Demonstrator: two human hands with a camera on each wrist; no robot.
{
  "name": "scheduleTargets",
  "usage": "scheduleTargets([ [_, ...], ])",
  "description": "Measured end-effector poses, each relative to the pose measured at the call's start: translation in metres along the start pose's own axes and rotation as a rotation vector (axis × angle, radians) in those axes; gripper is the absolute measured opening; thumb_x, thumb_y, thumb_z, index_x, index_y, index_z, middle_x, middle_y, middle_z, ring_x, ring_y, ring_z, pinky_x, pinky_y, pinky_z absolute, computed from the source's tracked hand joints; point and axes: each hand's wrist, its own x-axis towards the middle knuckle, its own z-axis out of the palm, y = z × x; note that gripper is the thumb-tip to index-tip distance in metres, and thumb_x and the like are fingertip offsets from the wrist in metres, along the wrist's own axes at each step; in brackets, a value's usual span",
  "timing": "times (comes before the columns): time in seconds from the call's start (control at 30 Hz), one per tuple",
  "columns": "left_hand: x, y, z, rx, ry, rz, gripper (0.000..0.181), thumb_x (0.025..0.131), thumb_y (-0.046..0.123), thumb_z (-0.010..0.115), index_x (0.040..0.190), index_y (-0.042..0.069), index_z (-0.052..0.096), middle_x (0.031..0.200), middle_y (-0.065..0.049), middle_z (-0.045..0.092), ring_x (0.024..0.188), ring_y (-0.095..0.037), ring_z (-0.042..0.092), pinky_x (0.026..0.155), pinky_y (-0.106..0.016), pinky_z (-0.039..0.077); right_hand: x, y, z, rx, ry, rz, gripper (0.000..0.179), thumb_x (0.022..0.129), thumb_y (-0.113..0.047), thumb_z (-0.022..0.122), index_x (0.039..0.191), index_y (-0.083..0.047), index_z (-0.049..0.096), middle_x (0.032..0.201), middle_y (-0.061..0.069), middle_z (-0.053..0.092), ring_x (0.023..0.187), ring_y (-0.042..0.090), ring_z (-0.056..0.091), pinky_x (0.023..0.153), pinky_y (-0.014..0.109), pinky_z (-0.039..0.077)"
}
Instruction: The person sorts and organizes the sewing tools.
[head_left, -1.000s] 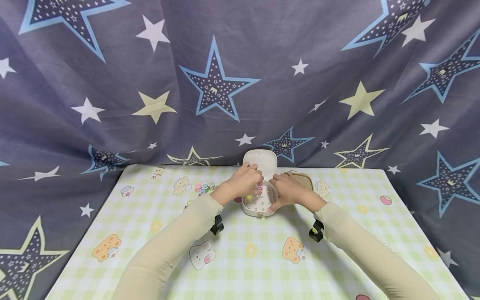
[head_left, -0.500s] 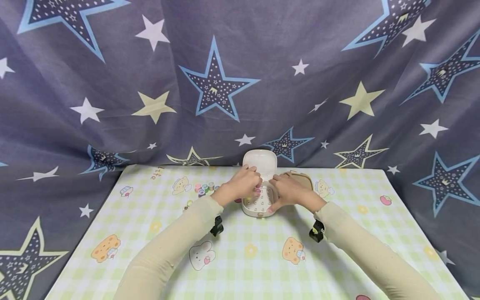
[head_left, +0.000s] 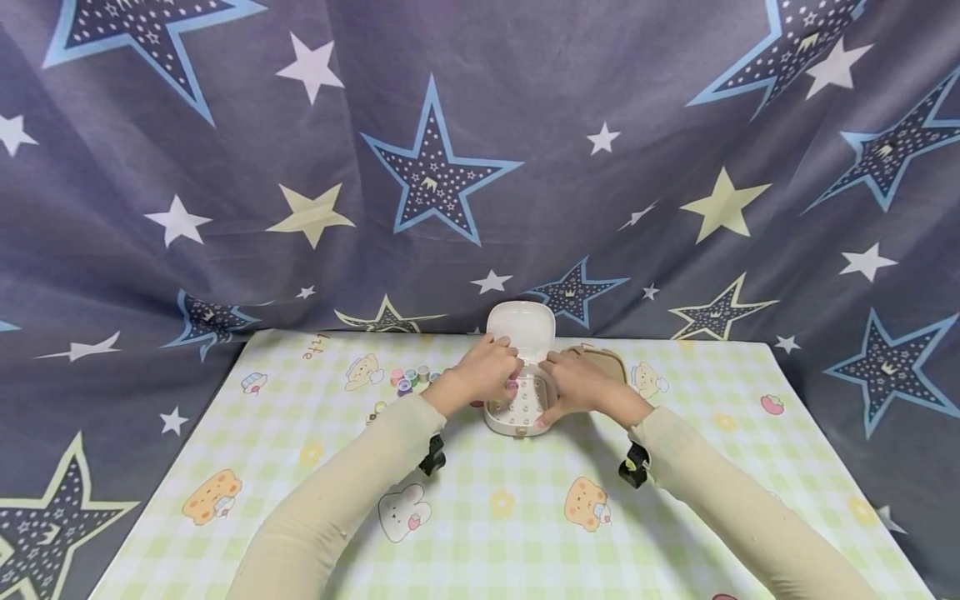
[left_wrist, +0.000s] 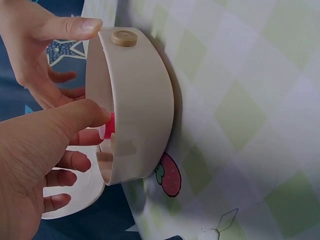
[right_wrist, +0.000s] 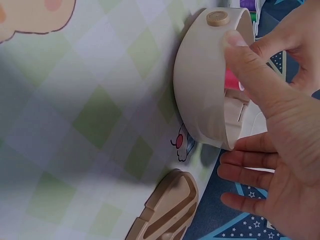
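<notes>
A cream sewing box point(head_left: 521, 430) stands near the table's far edge, its lid point(head_left: 522, 327) raised at the back. Rows of small pegs line its floor. My left hand point(head_left: 482, 372) reaches in over the left side, thumb and forefinger pinching a pink thread spool point(left_wrist: 109, 126) just inside the rim. The other left fingers are loosely bent. My right hand point(head_left: 583, 385) holds the box by its right side, thumb on the front rim beside the round tan clasp point(right_wrist: 218, 18) and fingertips at the back end. The spool's lower end is hidden by the box wall.
Several thread spools point(head_left: 405, 387) stand on the table left of the box, partly behind the left forearm. Small items point(head_left: 377, 409) lie nearer. A tan compartment tray point(right_wrist: 170, 206) rests right of the box. A star-patterned curtain point(head_left: 480, 167) hangs behind the table.
My left hand has shifted slightly down and left within the box, the pink spool still pinched. The right hand keeps its hold on the box.
</notes>
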Motion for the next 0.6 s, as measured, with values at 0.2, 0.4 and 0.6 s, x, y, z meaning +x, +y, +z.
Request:
scheduleTargets([
  [0.2,0.0001,0.001,0.0016,0.023,-0.02,-0.01,0.016,0.09,0.037,0.071,0.092,0.021,0.068,0.104,0.001,0.068,0.099,-0.019,0.053,0.096,-0.041,0.043,0.0005,0.0006,0.0009,0.008,-0.01,0.014,0.098,0.068,-0.063,0.085,0.129,0.009,0.061,0.111,0.016,0.065,0.1,0.032,0.062,0.101,0.052,0.045],
  [0.4,-0.0002,0.0015,0.0018,0.006,-0.032,-0.019,0.015,0.091,0.036,0.069,0.097,0.022,0.069,0.107,0.001,0.067,0.099,-0.019,0.052,0.098,-0.043,0.043,0.0013,0.0024,0.0039,0.002,-0.007,0.014,0.098,0.067,-0.065,0.085,0.129,0.008,0.061,0.11,0.015,0.064,0.099,0.032,0.061,0.101,0.052,0.045],
  [0.6,-0.0002,0.0009,0.0024,0.001,-0.021,-0.014,0.016,0.091,0.037,0.071,0.098,0.022,0.07,0.106,0.002,0.068,0.098,-0.018,0.052,0.095,-0.042,0.043,0.0014,0.0032,0.0041,-0.019,0.011,0.005,0.098,0.066,-0.066,0.084,0.127,0.007,0.062,0.107,0.014,0.064,0.094,0.03,0.061,0.099,0.053,0.045],
])
